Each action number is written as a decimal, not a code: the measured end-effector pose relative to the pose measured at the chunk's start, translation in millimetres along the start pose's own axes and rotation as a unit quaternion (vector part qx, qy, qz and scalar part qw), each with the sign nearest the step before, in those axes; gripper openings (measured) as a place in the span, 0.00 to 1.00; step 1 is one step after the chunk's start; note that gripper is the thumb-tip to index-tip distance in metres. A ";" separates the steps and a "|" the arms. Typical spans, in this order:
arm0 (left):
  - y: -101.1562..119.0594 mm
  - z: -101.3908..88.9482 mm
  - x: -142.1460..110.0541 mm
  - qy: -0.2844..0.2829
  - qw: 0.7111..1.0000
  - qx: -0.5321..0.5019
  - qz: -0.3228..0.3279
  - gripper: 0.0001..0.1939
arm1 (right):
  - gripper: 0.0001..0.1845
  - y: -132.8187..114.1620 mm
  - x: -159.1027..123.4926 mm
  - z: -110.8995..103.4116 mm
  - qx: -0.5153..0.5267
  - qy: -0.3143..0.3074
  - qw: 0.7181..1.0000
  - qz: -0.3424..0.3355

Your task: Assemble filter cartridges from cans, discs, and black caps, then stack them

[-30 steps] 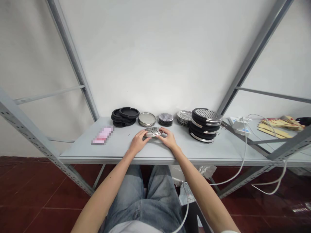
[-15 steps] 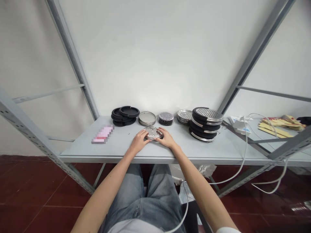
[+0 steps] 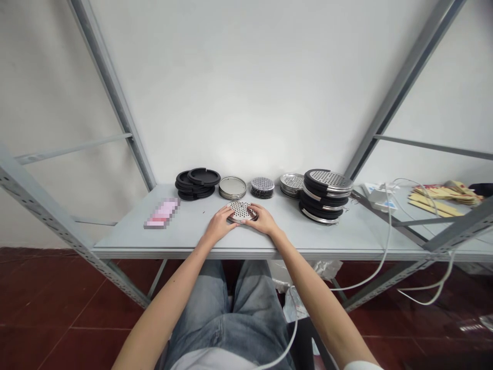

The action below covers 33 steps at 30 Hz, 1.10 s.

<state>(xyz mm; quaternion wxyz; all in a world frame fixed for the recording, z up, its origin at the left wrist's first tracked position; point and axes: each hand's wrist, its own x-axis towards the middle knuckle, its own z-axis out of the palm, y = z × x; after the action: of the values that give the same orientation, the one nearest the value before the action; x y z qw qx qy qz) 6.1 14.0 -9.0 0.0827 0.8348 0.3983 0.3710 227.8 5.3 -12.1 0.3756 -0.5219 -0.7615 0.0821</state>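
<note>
A round perforated metal disc [image 3: 242,211] lies on the grey tabletop in front of me, its holes facing up. My left hand [image 3: 220,224] grips its left rim, with the fingers at the far left edge and the thumb near the front. On the opposite side, my right hand [image 3: 264,220] holds the right rim, its fingers curled partly over the top. Behind the disc stand a stack of plain metal discs [image 3: 232,187] and a stack of small perforated discs [image 3: 262,187]. What lies beneath the held disc is hidden.
Black rings [image 3: 198,182] are piled at the back left. To the right stand shallow perforated metal discs [image 3: 292,183] and a tall stack of black-rimmed perforated discs [image 3: 327,195]. A pixelated pink object [image 3: 162,213] lies left. A white cable [image 3: 387,236] hangs over the right edge.
The left thumb has drawn slightly back toward the front rim, leaving a bit more of the disc's face uncovered. Both hands stay on the disc. The view has shifted very slightly.
</note>
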 end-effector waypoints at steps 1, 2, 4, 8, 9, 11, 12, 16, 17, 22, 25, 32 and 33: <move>0.2 -0.2 -0.1 -0.001 1.000 0.001 -0.001 0.23 | 0.39 -0.3 -0.1 -0.3 0.002 0.002 1.000 0.000; 0.4 -0.5 -0.3 -0.003 1.000 0.002 0.000 0.24 | 0.39 -0.5 -0.2 -0.6 0.003 0.004 1.000 0.000; 1.1 -1.8 -0.9 -0.013 1.000 0.007 0.006 0.26 | 0.40 -0.9 -0.3 -1.0 0.006 0.004 1.000 -0.001; 3.4 -4.7 -2.4 -0.036 0.999 0.022 0.017 0.31 | 0.41 -0.6 0.1 -1.0 0.004 0.000 1.000 -0.003; 4.1 -5.1 -2.8 -0.036 0.999 0.024 0.017 0.31 | 0.41 -0.4 0.2 -0.9 0.002 -0.002 1.000 -0.004; 5.3 -5.4 -3.4 -0.032 0.999 0.028 0.018 0.29 | 0.41 -0.3 0.3 -0.8 -0.004 -0.007 1.000 -0.004; 5.6 -5.3 -3.6 -0.030 0.999 0.030 0.020 0.28 | 0.41 -0.3 0.4 -0.9 -0.007 -0.009 1.000 -0.003; 5.1 -3.6 -3.1 -0.013 0.999 0.026 0.020 0.21 | 0.37 -1.3 0.9 -1.0 -0.012 -0.011 1.000 -0.003; 4.7 -3.0 -2.7 -0.009 1.000 0.022 0.016 0.18 | 0.34 -1.6 1.0 -0.9 -0.008 -0.010 1.000 -0.002; 2.7 -0.2 -0.3 0.002 1.000 0.024 0.005 0.15 | 0.23 -2.7 1.3 -1.0 0.003 -0.005 1.000 -0.002; 1.7 1.1 0.3 0.011 0.999 0.037 0.008 0.15 | 0.21 -3.3 1.1 -1.9 -0.001 0.002 1.000 -0.005; -3.9 4.8 2.0 0.001 0.998 0.061 -0.009 0.17 | 0.22 -1.7 2.2 -0.6 -0.016 0.030 0.999 0.005; -4.8 5.5 2.1 0.001 0.998 0.059 -0.008 0.17 | 0.25 -0.7 2.4 0.6 -0.022 0.032 0.999 0.002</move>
<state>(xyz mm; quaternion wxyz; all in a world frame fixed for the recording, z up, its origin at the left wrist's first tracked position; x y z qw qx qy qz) 7.8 19.6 -13.8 0.0354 0.8344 0.4266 0.3471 226.5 7.2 -11.0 0.3883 -0.5340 -0.7494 0.0497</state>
